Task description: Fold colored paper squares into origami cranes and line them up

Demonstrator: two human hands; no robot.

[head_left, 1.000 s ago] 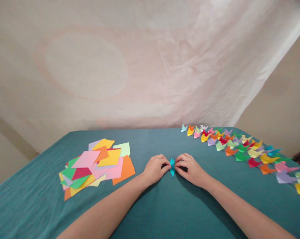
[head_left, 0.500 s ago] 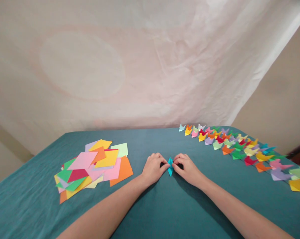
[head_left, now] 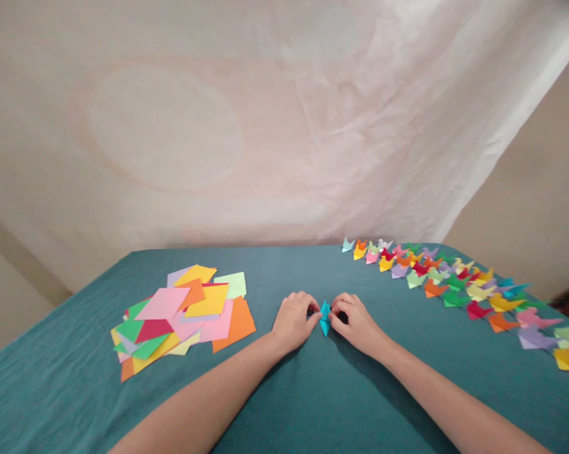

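Teal cloth (head_left: pixel 303 403): bright-blue folded paper (head_left: pixel 325 321), pointy ends, sides pinched by L grip (head_left: pixel 293 320) & R grip (head_left: pixel 358 320).

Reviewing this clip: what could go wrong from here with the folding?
The left hand and right hand pinch the small blue paper from opposite sides; uneven pulling might tear or skew it.

The paper birds stand close together, so one bump could topple several.

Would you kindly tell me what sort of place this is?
Probably an indoor craft corner: loose paper sheets and rows of folded paper birds lie on a cloth-covered table.
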